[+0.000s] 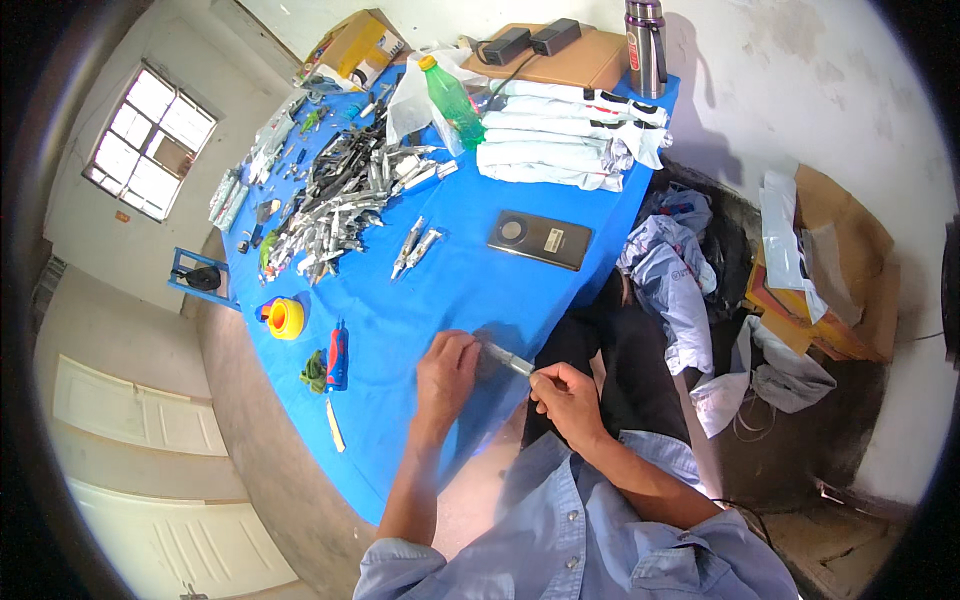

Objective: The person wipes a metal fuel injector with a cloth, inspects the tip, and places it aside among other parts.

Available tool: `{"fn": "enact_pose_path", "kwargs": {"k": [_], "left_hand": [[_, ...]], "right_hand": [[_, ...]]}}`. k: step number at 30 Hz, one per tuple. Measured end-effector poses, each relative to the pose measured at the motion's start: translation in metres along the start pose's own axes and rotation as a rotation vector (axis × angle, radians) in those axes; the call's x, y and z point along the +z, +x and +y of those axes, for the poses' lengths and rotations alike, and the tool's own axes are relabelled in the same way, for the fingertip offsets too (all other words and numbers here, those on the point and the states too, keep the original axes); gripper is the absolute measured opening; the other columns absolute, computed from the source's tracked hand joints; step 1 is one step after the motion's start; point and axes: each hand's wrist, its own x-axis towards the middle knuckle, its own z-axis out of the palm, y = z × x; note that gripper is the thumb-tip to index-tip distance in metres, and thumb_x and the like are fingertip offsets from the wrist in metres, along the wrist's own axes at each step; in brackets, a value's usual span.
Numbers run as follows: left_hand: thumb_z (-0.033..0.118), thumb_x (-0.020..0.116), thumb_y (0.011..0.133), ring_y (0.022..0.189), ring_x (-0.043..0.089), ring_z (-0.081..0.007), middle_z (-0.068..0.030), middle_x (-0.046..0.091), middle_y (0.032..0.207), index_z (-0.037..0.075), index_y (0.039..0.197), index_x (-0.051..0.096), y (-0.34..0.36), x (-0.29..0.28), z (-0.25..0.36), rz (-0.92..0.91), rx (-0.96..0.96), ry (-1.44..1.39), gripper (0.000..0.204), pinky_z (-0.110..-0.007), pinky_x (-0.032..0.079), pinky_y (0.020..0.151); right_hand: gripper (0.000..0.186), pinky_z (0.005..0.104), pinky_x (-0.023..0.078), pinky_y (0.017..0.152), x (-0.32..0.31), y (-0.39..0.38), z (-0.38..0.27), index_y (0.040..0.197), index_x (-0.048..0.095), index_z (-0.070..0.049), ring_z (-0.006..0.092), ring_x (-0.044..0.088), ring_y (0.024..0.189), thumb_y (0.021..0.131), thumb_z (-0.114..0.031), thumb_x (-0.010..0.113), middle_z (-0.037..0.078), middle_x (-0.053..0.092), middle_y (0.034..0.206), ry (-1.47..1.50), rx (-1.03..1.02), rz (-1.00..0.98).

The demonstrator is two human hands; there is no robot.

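A slim silver-and-clear pen-shaped item (508, 358) stretches between my two hands over the table's near right edge. My right hand (568, 402) pinches its lower right end between thumb and fingers. At the other end, my left hand (446, 382) is closed, its fingertips against the item's tip; whether they grip the item or a clear wrapping on it is hard to make out. Two similar silver pieces (415, 248) lie side by side farther up on the blue cloth. Beyond them spreads a large heap of silver and black slim pieces (335, 200).
On the blue-covered table (400, 310) lie a dark phone (540, 239), a yellow tape roll (287, 318), a red-and-blue tool (337, 358) and stacked white packages (550, 150). A green bottle (452, 103) and a steel flask (646, 50) are at the back. Right stands an open carton (845, 260).
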Motion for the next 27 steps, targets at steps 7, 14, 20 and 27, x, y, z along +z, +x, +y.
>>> {"fn": "enact_pose_path", "kwargs": {"k": [7, 14, 20, 27], "left_hand": [[0.009, 0.071, 0.097, 0.089, 0.071, -0.0390, -0.0166, 0.073, 0.103, 0.001, 0.099, 0.072, 0.000, -0.004, -0.017, 0.026, -0.195, 0.099, 0.008, -0.045, 0.058, 0.078], [0.006, 0.074, 0.093, 0.087, 0.071, -0.0364, -0.0171, 0.073, 0.099, 0.000, 0.098, 0.072, -0.002, -0.016, 0.003, 0.093, -0.207, 0.030, 0.008, -0.043, 0.058, 0.079], [0.005, 0.073, 0.094, 0.088, 0.071, -0.0355, -0.0175, 0.073, 0.100, 0.000, 0.099, 0.072, -0.016, -0.001, -0.001, 0.045, -0.185, 0.055, 0.007, -0.042, 0.058, 0.080], [0.004, 0.074, 0.093, 0.088, 0.072, -0.0333, -0.0168, 0.073, 0.100, -0.001, 0.099, 0.072, -0.016, -0.010, -0.020, 0.084, -0.278, 0.105, 0.008, -0.039, 0.057, 0.079]], "right_hand": [[0.015, 0.0276, 0.054, 0.069, -0.005, -0.003, 0.002, 0.100, 0.076, -0.001, 0.0091, 0.068, 0.075, 0.096, -0.016, 0.074, 0.005, 0.074, 0.081, -0.316, -0.209, 0.031], [0.011, 0.0276, 0.054, 0.069, -0.011, -0.004, 0.005, 0.100, 0.076, -0.002, 0.0088, 0.069, 0.076, 0.094, -0.011, 0.076, 0.006, 0.075, 0.082, -0.333, -0.291, 0.021], [0.007, 0.0280, 0.054, 0.068, -0.011, -0.005, -0.004, 0.099, 0.076, -0.003, 0.0117, 0.069, 0.074, 0.093, -0.007, 0.077, 0.008, 0.075, 0.083, -0.369, -0.328, -0.007], [0.008, 0.0279, 0.050, 0.060, -0.018, -0.003, -0.002, 0.096, 0.074, -0.001, 0.0140, 0.067, 0.070, 0.090, -0.002, 0.079, 0.008, 0.072, 0.085, -0.487, -0.563, -0.006]]}}
